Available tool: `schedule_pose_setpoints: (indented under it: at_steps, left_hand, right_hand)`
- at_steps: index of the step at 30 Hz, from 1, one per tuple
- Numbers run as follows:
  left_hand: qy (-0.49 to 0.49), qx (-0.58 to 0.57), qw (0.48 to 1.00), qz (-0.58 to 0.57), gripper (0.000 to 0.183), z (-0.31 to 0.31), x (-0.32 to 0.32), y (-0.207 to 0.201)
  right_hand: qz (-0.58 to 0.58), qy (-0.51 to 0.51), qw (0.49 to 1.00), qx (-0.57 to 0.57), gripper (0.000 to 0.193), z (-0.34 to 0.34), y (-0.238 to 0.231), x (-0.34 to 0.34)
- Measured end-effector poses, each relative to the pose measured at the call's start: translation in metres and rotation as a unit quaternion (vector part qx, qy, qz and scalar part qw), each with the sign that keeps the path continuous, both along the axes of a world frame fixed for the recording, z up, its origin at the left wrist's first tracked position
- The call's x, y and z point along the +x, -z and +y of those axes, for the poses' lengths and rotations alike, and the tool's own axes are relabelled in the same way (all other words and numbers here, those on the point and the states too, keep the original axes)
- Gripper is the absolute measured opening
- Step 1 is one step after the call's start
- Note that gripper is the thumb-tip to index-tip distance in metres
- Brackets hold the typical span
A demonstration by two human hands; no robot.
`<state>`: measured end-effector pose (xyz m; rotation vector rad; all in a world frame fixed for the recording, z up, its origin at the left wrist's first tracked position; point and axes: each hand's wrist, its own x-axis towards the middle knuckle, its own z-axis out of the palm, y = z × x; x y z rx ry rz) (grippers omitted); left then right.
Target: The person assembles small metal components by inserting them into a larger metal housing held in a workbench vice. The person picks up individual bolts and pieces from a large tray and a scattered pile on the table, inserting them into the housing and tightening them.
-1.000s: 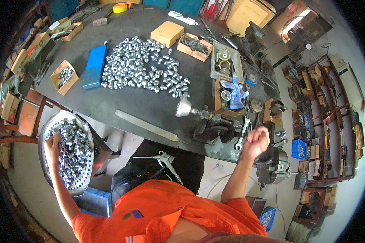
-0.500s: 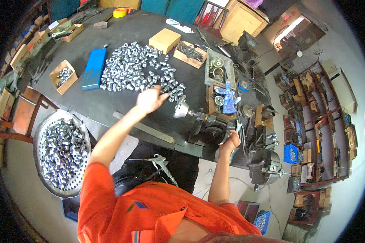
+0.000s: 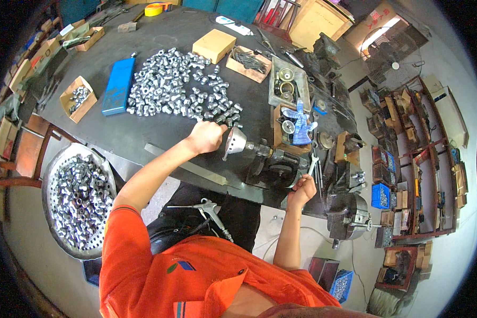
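Observation:
My left hand (image 3: 205,138) is closed, its fingertips beside the open face of a silver cone-shaped chuck (image 3: 236,142); whatever they pinch is hidden. That chuck sits on the left end of a dark bench-mounted spindle machine (image 3: 273,165). At the machine's right end my right hand (image 3: 303,191) is closed against its end part, and the exact grip cannot be made out. Just behind my left hand, a big pile of shiny metal fittings (image 3: 167,87) spreads over the dark workbench (image 3: 116,140).
A perforated metal bowl (image 3: 113,204) full of fittings stands at my left. An air blow gun (image 3: 211,212) lies across my lap. Round the pile are a blue box (image 3: 118,87), cardboard boxes (image 3: 214,45) and a blue-white glove (image 3: 301,126). Wrenches (image 3: 314,161) lie near my right hand.
My left hand has moved from the edge of the fittings pile toward me and right, to the chuck's face. My right hand stays at the machine's right end with little shift.

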<state>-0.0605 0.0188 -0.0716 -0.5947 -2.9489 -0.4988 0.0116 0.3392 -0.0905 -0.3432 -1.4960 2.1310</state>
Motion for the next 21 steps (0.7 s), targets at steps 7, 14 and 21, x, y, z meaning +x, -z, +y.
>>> schedule_pose_setpoints:
  at_steps: [7, 14, 21]
  left_hand:
    - [-0.059, 0.164, 0.983, -0.066, 0.018, -0.011, 0.007, 0.001]
    - [-0.086, 0.112, 0.99, -0.03, 0.014, -0.01, 0.017, -0.005]
    - [-0.017, 0.56, 0.79, -0.249, 0.011, -0.032, 0.028, -0.01]
  right_hand:
    - [0.009, -0.015, 1.0, -0.026, 0.019, 0.009, 0.012, -0.002]
    - [0.0, 0.01, 1.0, -0.027, 0.013, 0.005, 0.007, -0.001]
    - [-0.005, 0.012, 1.0, -0.023, 0.012, 0.001, 0.003, 0.001]
